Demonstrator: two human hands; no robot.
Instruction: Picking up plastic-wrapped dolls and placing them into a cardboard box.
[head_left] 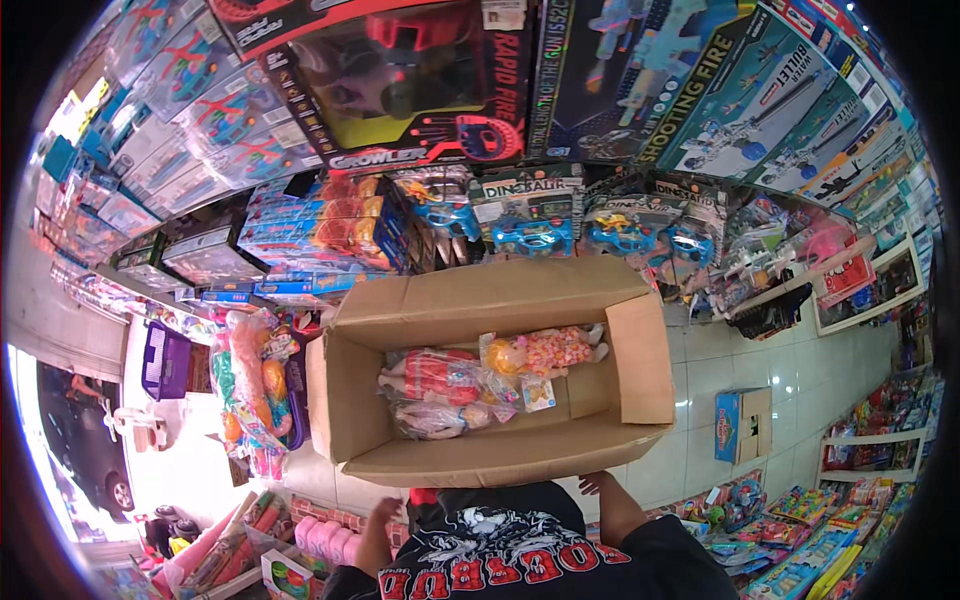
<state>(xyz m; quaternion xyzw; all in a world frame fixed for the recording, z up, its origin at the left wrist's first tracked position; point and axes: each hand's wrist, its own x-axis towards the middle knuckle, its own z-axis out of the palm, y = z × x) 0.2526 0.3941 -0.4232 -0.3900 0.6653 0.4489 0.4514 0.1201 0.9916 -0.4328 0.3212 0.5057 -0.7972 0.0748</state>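
Note:
A large open cardboard box (500, 470) stands right in front of me, its right flap folded inward. Inside lie a doll with orange hair and a flowered outfit (560, 350), a doll in a red dress in clear wrap (440, 375) and another bagged doll (440, 418). A small white card (538, 394) lies beside them. My right hand (597, 484) is by the box's near right side, fingers apart, with nothing visible in it. Below the near left corner is my left hand (386, 508); its fingers are too indistinct to read. Whether either hand touches the box is unclear.
Shelves of boxed toys, including a large black and red box (400, 90), rise beyond the carton, with bagged blue toys (530, 235) hanging below. Left are a purple basket (166, 360) and bagged colourful toys (258, 385). A small blue carton (740, 425) sits on the tiled floor at right.

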